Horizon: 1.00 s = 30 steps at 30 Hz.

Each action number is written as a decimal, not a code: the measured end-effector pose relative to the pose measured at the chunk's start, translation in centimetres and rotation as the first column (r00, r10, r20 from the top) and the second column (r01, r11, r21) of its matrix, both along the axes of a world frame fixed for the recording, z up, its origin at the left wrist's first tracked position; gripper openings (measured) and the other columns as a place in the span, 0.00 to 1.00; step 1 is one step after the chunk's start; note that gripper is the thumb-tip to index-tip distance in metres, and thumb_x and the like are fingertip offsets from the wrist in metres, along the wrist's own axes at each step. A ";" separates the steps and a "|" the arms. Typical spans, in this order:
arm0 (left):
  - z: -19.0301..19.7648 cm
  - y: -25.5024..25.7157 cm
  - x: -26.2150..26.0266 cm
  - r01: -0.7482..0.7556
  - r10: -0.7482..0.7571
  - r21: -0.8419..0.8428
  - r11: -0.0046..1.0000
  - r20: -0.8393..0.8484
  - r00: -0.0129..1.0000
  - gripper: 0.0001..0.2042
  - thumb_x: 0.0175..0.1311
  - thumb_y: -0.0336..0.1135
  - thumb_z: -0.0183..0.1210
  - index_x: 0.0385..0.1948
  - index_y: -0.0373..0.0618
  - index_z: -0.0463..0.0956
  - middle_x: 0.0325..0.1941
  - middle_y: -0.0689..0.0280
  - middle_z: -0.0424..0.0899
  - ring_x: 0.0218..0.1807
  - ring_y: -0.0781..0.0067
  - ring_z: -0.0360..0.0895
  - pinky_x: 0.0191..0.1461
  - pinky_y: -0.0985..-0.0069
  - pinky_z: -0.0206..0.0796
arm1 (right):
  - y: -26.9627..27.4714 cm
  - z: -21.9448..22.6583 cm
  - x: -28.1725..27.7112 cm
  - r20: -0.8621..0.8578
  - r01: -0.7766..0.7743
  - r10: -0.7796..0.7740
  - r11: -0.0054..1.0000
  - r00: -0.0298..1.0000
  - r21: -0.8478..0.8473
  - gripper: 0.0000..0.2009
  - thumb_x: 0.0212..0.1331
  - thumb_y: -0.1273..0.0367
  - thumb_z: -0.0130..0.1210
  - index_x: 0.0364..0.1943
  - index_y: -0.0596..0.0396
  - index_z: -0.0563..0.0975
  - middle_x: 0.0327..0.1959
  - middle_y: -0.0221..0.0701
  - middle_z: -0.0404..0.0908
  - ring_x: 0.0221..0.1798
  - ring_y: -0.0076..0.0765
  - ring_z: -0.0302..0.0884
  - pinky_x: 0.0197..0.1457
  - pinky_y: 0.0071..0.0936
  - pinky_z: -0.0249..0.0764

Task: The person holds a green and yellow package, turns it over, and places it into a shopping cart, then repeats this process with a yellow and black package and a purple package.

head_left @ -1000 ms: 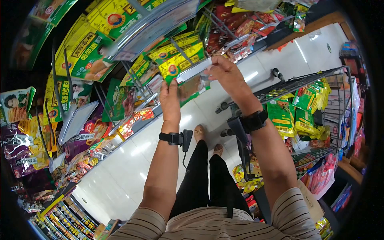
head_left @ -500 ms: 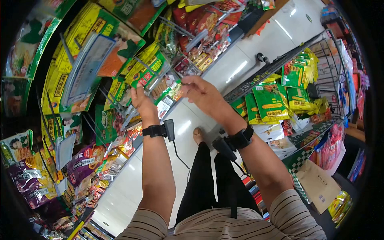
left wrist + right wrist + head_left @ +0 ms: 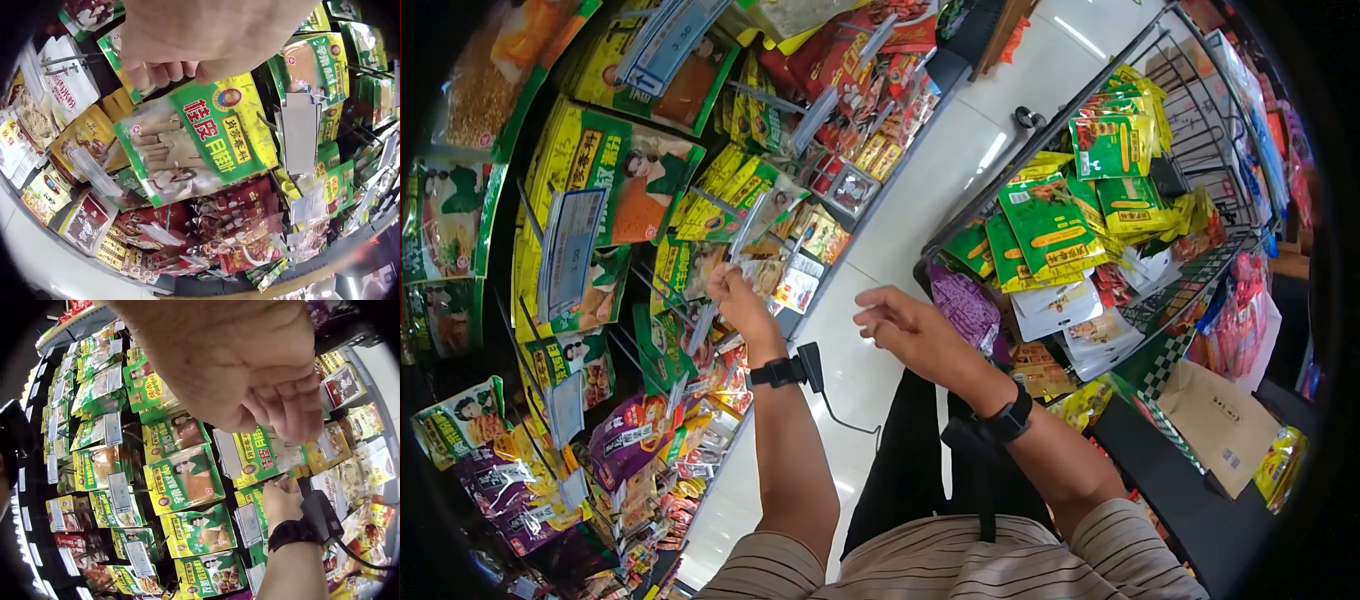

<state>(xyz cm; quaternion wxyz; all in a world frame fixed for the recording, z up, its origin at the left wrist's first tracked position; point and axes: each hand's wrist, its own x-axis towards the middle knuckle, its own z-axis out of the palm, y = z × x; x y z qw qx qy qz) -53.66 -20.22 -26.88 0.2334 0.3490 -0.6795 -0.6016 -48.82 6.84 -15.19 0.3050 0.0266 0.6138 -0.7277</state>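
Observation:
A green and yellow spice packet (image 3: 200, 140) with bark pieces behind its clear window hangs at the front of a hook on the shelf. My left hand (image 3: 742, 302) is just below the hanging packets (image 3: 745, 195), close to the hook fronts. In the left wrist view its fingers (image 3: 159, 74) curl beside another green packet (image 3: 115, 53); I cannot tell whether they hold anything. My right hand (image 3: 910, 325) is over the aisle between shelf and cart, holding nothing, with fingers loosely bent. Seen from the right wrist, it overlaps the bark packet (image 3: 265, 453).
A wire shopping cart (image 3: 1040, 140) on the right holds several green and yellow packets (image 3: 1050, 225) and a purple packet (image 3: 965, 305). Hooks with price tags (image 3: 572, 250) jut from the shelf at left. A brown paper bag (image 3: 1215, 425) lies near the cart.
My left hand has come off the hanging packet and moved down and left. My right hand has drawn back from the hook front towards the cart. The head view has shifted, showing more cart.

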 end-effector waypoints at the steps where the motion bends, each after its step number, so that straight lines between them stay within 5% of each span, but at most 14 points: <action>1: 0.9 0.6 0.0 0.031 -0.031 0.012 0.999 0.006 0.999 0.11 0.74 0.39 0.51 0.47 0.42 0.71 0.44 0.66 0.78 0.46 0.77 0.75 0.49 0.76 0.68 | 0.2 -0.2 0.8 -0.011 0.038 -0.038 0.999 0.999 -0.007 0.15 0.67 0.70 0.53 0.56 0.58 0.72 0.42 0.34 0.82 0.44 0.25 0.79 0.49 0.25 0.75; 8: 2.1 1.1 -3.5 0.269 -0.212 0.402 0.875 -0.180 0.960 0.19 0.75 0.43 0.48 0.61 0.43 0.68 0.58 0.60 0.76 0.58 0.66 0.75 0.58 0.68 0.70 | 1.9 -0.3 3.7 0.142 -0.049 0.046 0.999 0.989 0.012 0.17 0.70 0.71 0.46 0.61 0.59 0.68 0.52 0.36 0.79 0.51 0.28 0.79 0.53 0.25 0.74; 14: 2.5 2.2 -5.1 0.324 -0.265 0.358 0.876 -0.205 0.942 0.21 0.77 0.40 0.46 0.67 0.44 0.62 0.69 0.58 0.68 0.65 0.64 0.71 0.63 0.67 0.67 | 2.3 -0.4 4.9 0.219 0.059 -0.046 0.997 0.975 -0.056 0.18 0.66 0.74 0.48 0.59 0.60 0.69 0.48 0.40 0.80 0.49 0.29 0.79 0.51 0.25 0.75; 20: 2.0 1.4 -5.6 0.413 -0.351 0.194 0.890 -0.287 0.891 0.21 0.76 0.38 0.47 0.67 0.43 0.62 0.66 0.59 0.70 0.64 0.66 0.71 0.63 0.68 0.67 | 2.8 -0.5 5.3 0.238 0.073 -0.060 0.996 0.969 -0.047 0.17 0.67 0.74 0.46 0.60 0.58 0.69 0.50 0.40 0.78 0.50 0.31 0.79 0.51 0.26 0.75; 30: 2.3 1.9 -5.5 0.289 -0.223 0.292 0.912 -0.239 0.945 0.19 0.74 0.36 0.51 0.63 0.44 0.64 0.55 0.61 0.78 0.53 0.69 0.77 0.53 0.72 0.73 | 2.3 -1.0 5.5 0.290 0.061 -0.035 0.995 0.956 -0.081 0.18 0.69 0.74 0.45 0.61 0.56 0.68 0.51 0.38 0.78 0.50 0.29 0.79 0.52 0.26 0.74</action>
